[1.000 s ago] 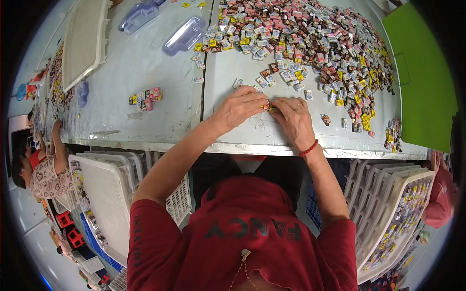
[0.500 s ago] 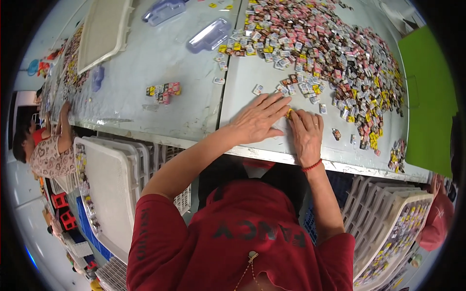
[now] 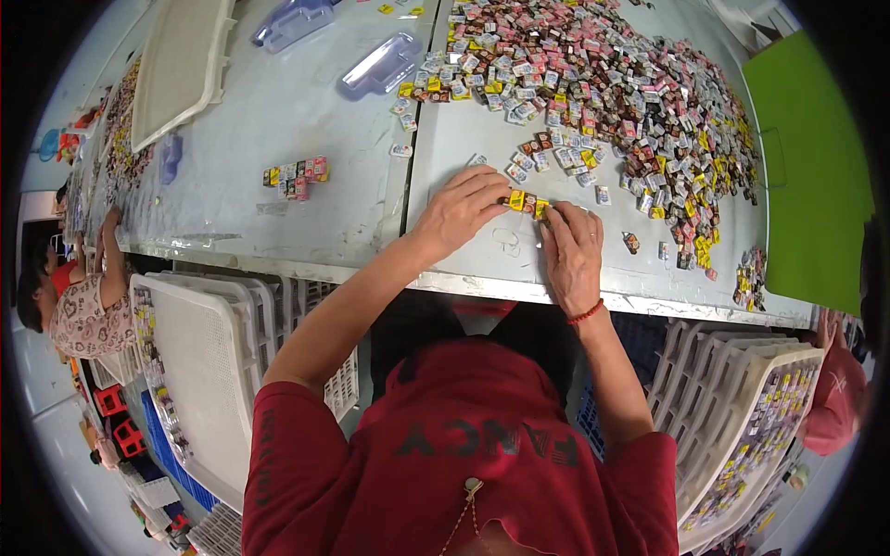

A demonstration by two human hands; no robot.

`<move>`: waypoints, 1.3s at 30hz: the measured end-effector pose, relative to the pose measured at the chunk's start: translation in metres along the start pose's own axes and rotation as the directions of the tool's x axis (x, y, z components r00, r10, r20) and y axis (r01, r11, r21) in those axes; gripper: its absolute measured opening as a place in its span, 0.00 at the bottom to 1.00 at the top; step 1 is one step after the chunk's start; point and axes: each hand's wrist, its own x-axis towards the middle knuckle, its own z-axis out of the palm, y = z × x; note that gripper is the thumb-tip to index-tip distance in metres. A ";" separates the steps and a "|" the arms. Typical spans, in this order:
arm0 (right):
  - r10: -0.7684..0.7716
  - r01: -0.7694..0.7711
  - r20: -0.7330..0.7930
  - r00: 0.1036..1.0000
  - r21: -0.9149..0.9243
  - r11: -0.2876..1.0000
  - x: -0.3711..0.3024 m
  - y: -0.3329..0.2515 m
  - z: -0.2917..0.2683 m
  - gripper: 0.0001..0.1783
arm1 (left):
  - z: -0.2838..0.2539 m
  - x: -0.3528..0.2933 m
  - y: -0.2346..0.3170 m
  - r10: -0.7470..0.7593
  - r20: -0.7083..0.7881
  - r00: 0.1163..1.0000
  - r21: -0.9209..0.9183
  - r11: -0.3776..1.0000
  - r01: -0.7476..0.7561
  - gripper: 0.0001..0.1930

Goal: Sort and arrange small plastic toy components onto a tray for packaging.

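Note:
Between my two hands, on the pale table, lies a short row of small yellow and brown printed carton-shaped pieces. My left hand presses its fingertips on the left end of this row. At the right end, my right hand, with a red bracelet at the wrist, has its fingers closed on the row. A few loose pieces lie just beyond my fingers. Farther off spreads a large heap of the same pieces, pink, white, brown and yellow. Left of my hands sits a small arranged block of pieces.
Clear bluish plastic trays and a large white tray lie at the far left. A green panel stands at the right. Stacked white crates flank me below the table edge. Another person works at the left.
My hands have drawn slightly apart, the left one moving left and its fingers curling, so the row of pieces between them now shows. The whole view has shifted a little.

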 end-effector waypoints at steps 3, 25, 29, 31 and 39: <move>0.005 -0.005 0.000 1.000 -0.008 1.000 0.001 -0.001 -0.001 0.15 | 0.004 0.002 0.002 0.003 -0.033 0.999 0.010 1.000 -0.003 0.11; 0.046 -0.046 -0.018 0.999 -0.014 0.999 -0.003 0.000 0.001 0.16 | 0.001 0.009 0.010 0.097 -0.013 0.995 0.081 0.992 -0.095 0.10; 0.073 -0.073 -0.030 0.997 -0.005 0.997 -0.005 -0.002 0.002 0.16 | 0.002 0.003 0.005 0.058 -0.054 0.997 0.063 0.997 -0.055 0.10; 0.099 -0.099 -0.044 0.994 0.015 0.995 -0.005 -0.002 0.001 0.16 | 0.003 0.001 0.003 0.047 -0.074 0.996 0.040 0.998 -0.044 0.11; 0.084 -0.085 -0.020 0.996 -0.041 0.996 -0.007 -0.001 0.001 0.16 | -0.005 0.002 0.012 0.060 -0.008 0.998 0.117 0.991 -0.059 0.11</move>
